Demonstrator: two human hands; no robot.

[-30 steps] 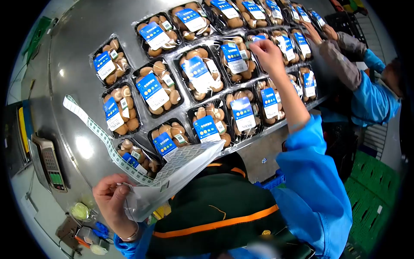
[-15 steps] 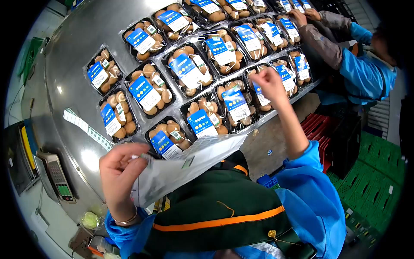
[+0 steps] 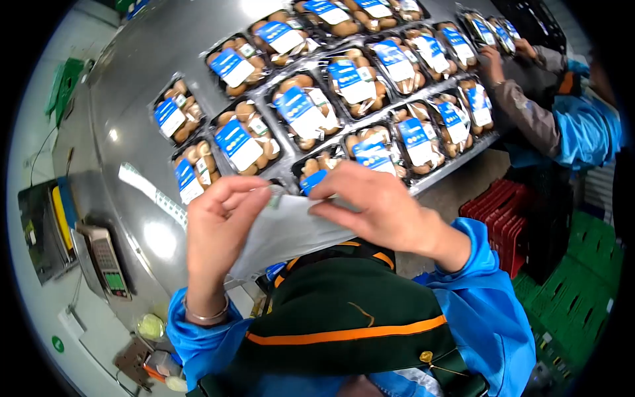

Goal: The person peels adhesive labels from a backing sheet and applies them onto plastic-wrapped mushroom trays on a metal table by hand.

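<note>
"Can we read any labels?"
"Only their colours: the mushroom packs (image 3: 354,86) on the metal table (image 3: 129,86) wear blue-and-white labels (image 3: 297,109), their print too small for us. We see no brand we could spell out."
"And the white sheet (image 3: 284,231)?"
"Between our two hands, over the table's near edge. Our left hand's (image 3: 221,228) thumb and fingers pinch its upper edge; our right hand's (image 3: 383,208) thumb and forefinger meet that edge too, but we cannot tell whether they grip."
"What's hidden?"
"Our hands cover some front packs. A printed strip (image 3: 152,192) disappears behind our left wrist, and a co-worker (image 3: 575,126) is partly cut off."
</note>
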